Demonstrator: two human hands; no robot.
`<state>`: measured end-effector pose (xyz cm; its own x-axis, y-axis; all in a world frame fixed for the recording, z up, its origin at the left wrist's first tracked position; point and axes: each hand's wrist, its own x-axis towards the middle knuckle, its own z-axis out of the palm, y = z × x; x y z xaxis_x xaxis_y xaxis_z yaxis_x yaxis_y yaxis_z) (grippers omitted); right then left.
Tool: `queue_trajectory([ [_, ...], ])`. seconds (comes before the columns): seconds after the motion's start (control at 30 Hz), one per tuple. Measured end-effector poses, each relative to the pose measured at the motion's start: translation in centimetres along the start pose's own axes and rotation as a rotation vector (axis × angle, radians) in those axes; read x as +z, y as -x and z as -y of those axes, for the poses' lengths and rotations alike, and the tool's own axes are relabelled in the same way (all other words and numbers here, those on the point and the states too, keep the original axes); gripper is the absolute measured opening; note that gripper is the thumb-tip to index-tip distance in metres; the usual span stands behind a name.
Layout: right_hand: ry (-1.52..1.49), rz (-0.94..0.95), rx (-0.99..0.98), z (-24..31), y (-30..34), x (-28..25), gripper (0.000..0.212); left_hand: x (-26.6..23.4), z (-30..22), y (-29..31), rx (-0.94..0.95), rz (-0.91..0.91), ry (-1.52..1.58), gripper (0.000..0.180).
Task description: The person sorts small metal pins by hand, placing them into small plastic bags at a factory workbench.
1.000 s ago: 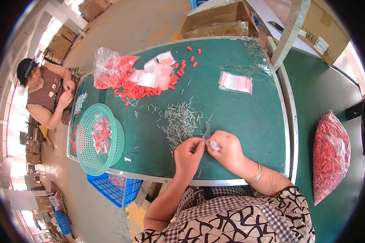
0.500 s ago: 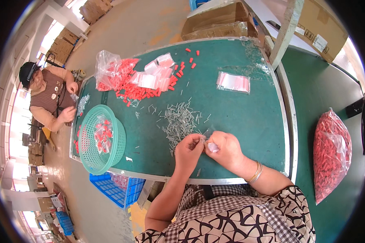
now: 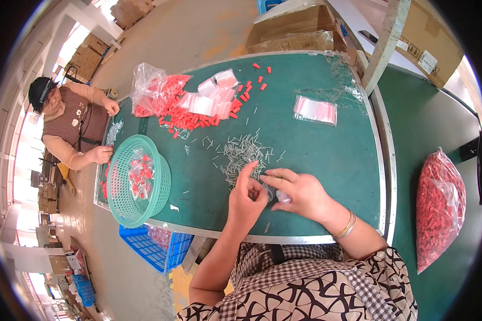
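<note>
Clear plastic (image 3: 283,197) in right hand (image 3: 308,196); left hand (image 3: 245,201) half-curled

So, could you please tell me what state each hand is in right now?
Left hand: partly curled beside the clear plastic; whether it grips any cannot be told.
Right hand: partly closed, holding the clear plastic.

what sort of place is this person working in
Probably a small factory or packing workshop: a green worktable bears heaps of small red pieces and metal pins, a co-worker is at its left end, and cardboard boxes stand stacked beyond.
</note>
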<state>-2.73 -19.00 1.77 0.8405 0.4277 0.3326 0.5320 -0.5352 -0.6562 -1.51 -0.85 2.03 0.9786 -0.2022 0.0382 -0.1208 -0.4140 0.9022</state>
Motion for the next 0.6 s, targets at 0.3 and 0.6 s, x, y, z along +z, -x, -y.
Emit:
queue_trajectory([
  [0.3,-0.072,-0.085,0.077,0.1,0.0,1.0,0.057,0.0,-0.2,0.1,-0.026,0.093,0.046,0.060],
  [0.6,-0.222,-0.129,0.156,-0.3,0.1,0.9,0.047,-4.7,3.9,-4.5,0.123,-0.254,-0.295,0.009],
])
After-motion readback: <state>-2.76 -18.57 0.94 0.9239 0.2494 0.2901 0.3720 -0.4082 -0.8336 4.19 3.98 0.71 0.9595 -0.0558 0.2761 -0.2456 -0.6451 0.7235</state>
